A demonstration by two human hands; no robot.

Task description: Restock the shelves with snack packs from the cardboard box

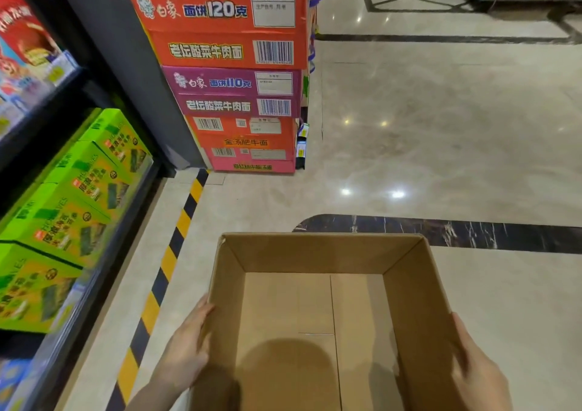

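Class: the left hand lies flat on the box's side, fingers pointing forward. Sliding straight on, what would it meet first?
Probably nothing soon: past the left hand, along the cardboard box, only bare floor shows.

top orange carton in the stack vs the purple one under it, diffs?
Colour: the top orange carton is orange-red, the purple carton purple. Print: the orange carton reads 120, the purple carton 110. Apparent size: the orange carton looks larger than the purple carton, though it sits nearer the wide-angle camera. Shared: same logo, a white label at the upper right, a barcode below it.
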